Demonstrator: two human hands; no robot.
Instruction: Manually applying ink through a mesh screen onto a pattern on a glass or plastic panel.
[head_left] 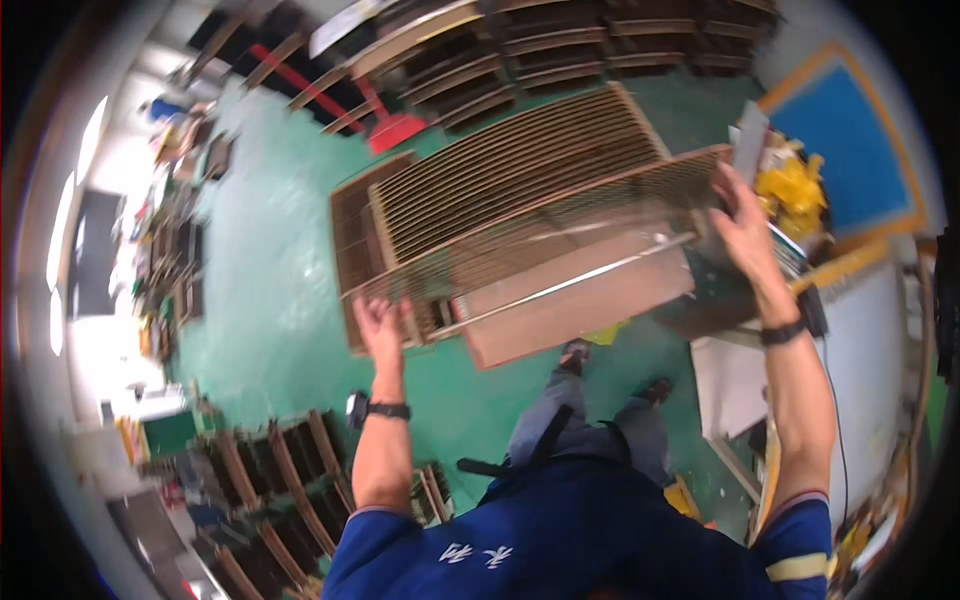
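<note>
A long wood-edged frame with a see-through, mesh-like face (560, 235) is held tilted in front of me, blurred by motion. My left hand (380, 325) grips its left end, fingers curled at the edge. At the far right end my right hand (742, 222) grips the other side, thumb apart from the fingers. Beyond and below the frame lies a slatted wooden rack (520, 165) on a stack of brown wooden frames (352, 235). A flat brown board (590, 295) shows under the frame's near edge, close to my feet.
Yellow bags (795, 190) fill a container at the right, beside a blue panel (850, 145) with an orange border. A red dustpan (397, 130) stands beyond the stack. Several wooden racks line the far wall, and more (275, 480) stand at lower left. A white table (865, 370) is at my right.
</note>
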